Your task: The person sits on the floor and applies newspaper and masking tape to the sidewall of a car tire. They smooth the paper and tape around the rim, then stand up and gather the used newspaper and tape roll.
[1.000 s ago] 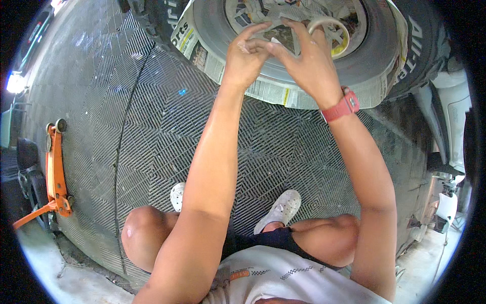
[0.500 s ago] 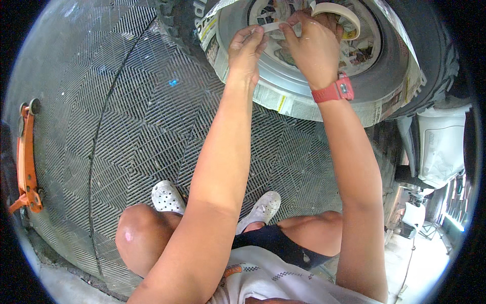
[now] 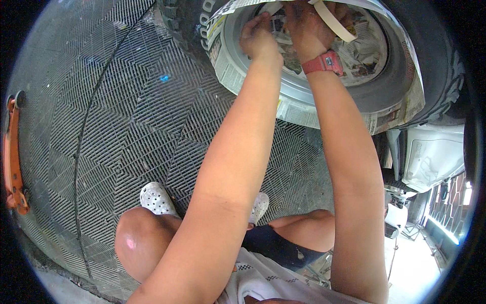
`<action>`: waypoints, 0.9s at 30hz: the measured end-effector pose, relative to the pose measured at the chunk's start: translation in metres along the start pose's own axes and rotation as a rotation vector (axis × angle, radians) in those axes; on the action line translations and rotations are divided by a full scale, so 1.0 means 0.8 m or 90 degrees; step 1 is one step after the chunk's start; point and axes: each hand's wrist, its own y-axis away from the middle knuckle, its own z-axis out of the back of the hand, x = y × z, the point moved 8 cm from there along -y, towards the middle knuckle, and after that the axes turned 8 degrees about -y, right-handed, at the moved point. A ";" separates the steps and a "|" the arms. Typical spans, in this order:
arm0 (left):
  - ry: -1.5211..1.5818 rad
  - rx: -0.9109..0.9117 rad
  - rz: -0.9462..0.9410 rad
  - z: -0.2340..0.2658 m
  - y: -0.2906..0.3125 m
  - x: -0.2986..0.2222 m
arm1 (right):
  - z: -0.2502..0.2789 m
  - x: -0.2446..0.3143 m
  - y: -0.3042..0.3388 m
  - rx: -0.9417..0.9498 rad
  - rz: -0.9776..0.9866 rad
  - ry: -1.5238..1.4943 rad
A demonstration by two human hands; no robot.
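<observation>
A wheel with a thick black tyre [image 3: 439, 66] fills the top of the view. Newspaper [image 3: 298, 112] stands out around its metal rim [image 3: 230, 38], and more newspaper [image 3: 362, 63] covers the middle. My left hand [image 3: 260, 39] is inside the rim's left part, its fingers closed on the end of a pale masking tape strip [image 3: 272, 8]. To its right, my right hand [image 3: 309, 31] is closed around the roll of masking tape [image 3: 335, 23]; its fingertips are partly hidden at the upper edge. A red watch [image 3: 324, 63] is on my right wrist.
Ribbed grey floor tiles [image 3: 136, 116] lie under the wheel and my white clogs [image 3: 157, 198]. An orange metal tool with small wheels [image 3: 12, 157] lies at the far left. White vehicle bodywork [image 3: 435, 154] is at the right, with a stand [image 3: 395, 218] farther below it.
Both hands have moved farther up into the wheel, carrying the tape strip and the roll. The left hand has also shifted right. The view has tilted slightly.
</observation>
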 end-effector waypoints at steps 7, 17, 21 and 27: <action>0.009 -0.008 -0.024 -0.008 -0.006 0.013 | -0.019 -0.010 0.002 -0.008 0.023 0.051; -0.063 -0.066 0.025 -0.017 0.011 -0.004 | -0.054 -0.030 0.000 0.011 -0.045 -0.094; -0.148 -0.109 0.183 -0.006 0.010 0.015 | -0.048 -0.034 -0.002 0.009 -0.118 -0.094; 0.129 0.295 0.242 -0.067 -0.007 0.030 | -0.018 -0.031 -0.016 -0.026 -0.071 -0.111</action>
